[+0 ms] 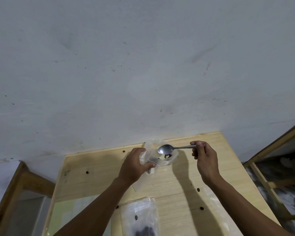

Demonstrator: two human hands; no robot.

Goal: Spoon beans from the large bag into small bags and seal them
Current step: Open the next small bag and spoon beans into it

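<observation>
Head view: my left hand [134,163] grips a clear bag [157,155] by its side, fingers curled round the plastic, and holds its mouth open at the far edge of the table [95,169], near the wall. My right hand [205,156] pinches the end of the spoon [167,149] handle betw. thumb and fingers. The bowl of the spoon hangs just over the bag mouth and looks about empty. A few dark beans [167,156] lie inside the bag, under the spoon. I cannot tell for sure if this is the large bag or a small one; from its place, and the few beans in it, I judge I am dipping or tipping at it.

Near me, at the bottom edge, lies a 2nd bag [140,218] flat on the table with dark beans in it, apart from both hands. Some loose beans [87,172] are scattered on the wood, e.g. one left of my left hand.

Step, as I judge: spooning, not sealing yet. Next move needs the spoon kept level w/ the load, and the left hand must keep the mouth wide, because the thin plastic may fold shut and more beans will spill.
</observation>
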